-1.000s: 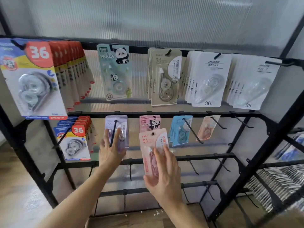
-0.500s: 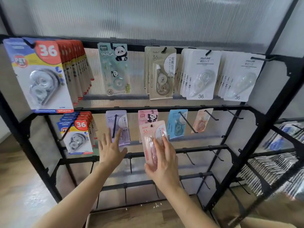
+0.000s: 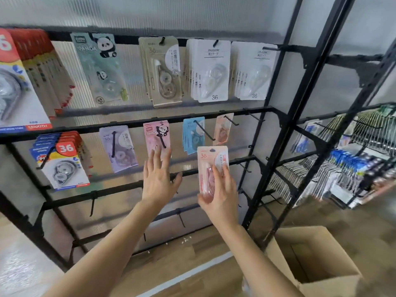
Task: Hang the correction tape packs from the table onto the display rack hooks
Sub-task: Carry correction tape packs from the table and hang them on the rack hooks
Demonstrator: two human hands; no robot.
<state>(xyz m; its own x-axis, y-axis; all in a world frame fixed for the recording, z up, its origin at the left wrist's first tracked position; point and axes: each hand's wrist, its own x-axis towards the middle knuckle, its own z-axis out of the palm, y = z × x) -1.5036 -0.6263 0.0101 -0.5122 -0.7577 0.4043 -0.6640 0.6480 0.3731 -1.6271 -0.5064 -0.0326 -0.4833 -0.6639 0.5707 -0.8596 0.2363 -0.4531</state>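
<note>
Right hand (image 3: 220, 195): fingers and thumb curled round the lower half of the pink pack (image 3: 211, 162).
Pink pack: upright and on no hook, held in front of the rack (image 3: 252, 109), just below the hanging peach pack (image 3: 222, 130).
Left hand (image 3: 158, 179): fingers spread wide, holding nothing, fingertips over the bottom edge of the panda pack (image 3: 155, 138).
Cardboard box (image 3: 321, 273): open, on the floor at lower right.

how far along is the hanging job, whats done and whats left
Done: white packs and pink panda packs, among others, already hang. In hand: the right hand grips a pink pack, not yet hooked; the left hand is open. Left: hang it, perhaps with the peach pack; bare hooks stand right of it.
</note>
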